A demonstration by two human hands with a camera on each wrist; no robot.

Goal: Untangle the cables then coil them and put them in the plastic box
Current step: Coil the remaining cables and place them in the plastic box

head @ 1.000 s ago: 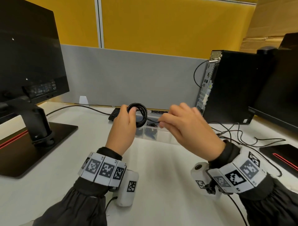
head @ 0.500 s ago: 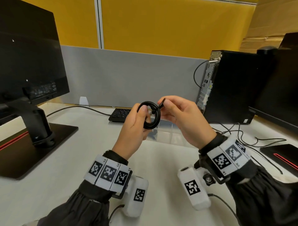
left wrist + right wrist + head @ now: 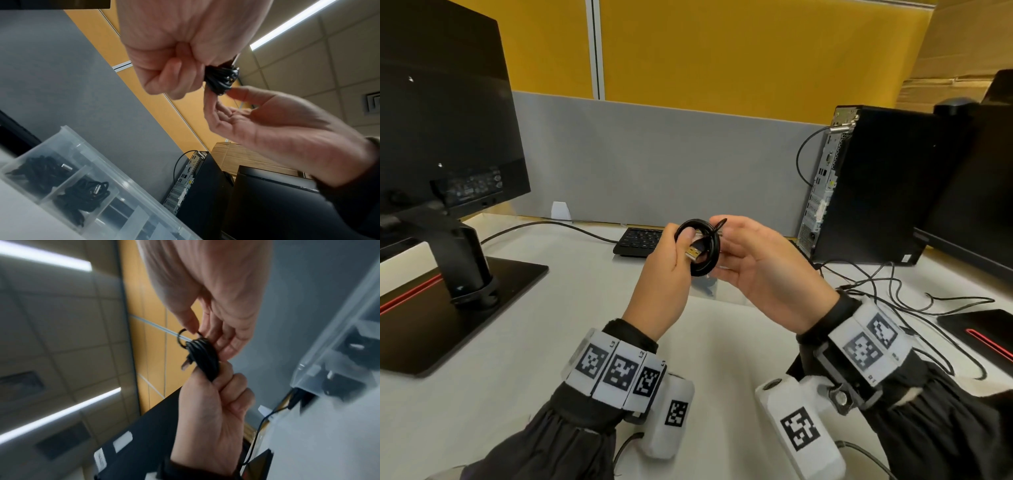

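The left hand [image 3: 664, 274] grips a small coil of thin black cable [image 3: 707, 255] at its lower rim, thumb through the ring and the other fingers curled tight beneath it, so the turns stay stacked and cannot spring apart. The coil is held upright in the air above the white desk [image 3: 551, 325], just in front of the clear plastic compartment box [image 3: 86, 164], which sits on the desk beyond the hands. A gold-coloured USB plug [image 3: 693, 253] pokes out across the middle of the coil, towards the left palm; it looks to have been passed through the ring to lock the turns.

The right hand [image 3: 760, 270] is on the far side of the coil from the left hand, palm up and mostly spread. In the right wrist view its thumb and forefinger pinch a small loose loop of the same cable [image 3: 182, 337] at the top of the coil, probably to draw the last slack snug around the bundle.

In the box, two compartments already hold bundled black cables [image 3: 82, 198], and those beside them look free. The coiling seems almost done; what remains is tightening the tail and lowering the coil into a free compartment. If the pinch slips, the wrap may loosen.
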